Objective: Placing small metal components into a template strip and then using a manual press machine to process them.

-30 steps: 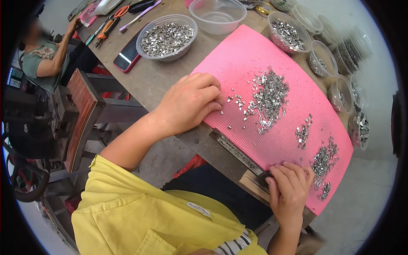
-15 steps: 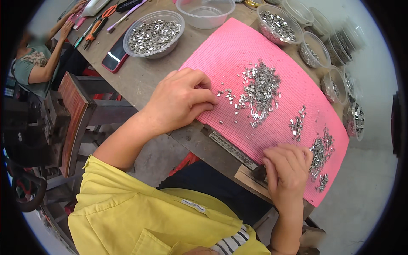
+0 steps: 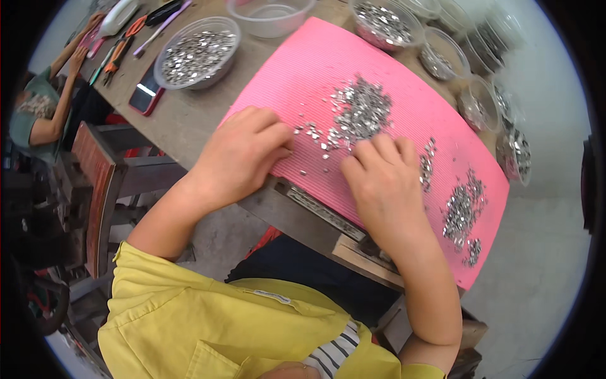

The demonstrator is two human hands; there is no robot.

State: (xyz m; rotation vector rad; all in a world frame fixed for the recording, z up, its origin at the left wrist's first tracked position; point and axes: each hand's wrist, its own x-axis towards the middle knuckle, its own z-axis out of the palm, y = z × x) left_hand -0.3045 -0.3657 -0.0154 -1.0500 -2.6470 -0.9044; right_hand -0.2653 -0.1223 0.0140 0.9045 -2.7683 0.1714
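Observation:
A pink textured mat covers the bench top, and a main pile of small shiny metal pieces lies on it. My left hand rests at the mat's near left edge, fingers curled together; whatever they pinch is hidden. A few loose pieces are scattered just right of its fingertips. My right hand reaches over the mat to the pile's near edge, fingers bent down and closed, their tips hidden. Below the mat's near edge, a narrow metal strip with a row of small pieces lies between my hands.
Smaller metal heaps lie on the mat's right side. A full clear bowl, an empty bowl and a phone are at the far left, with pliers beyond. Several tubs line the right edge. Another person sits far left.
My right hand has moved up and left, from the strip's right end to the main pile. My left hand stays at the mat's edge. The whole view has shifted slightly.

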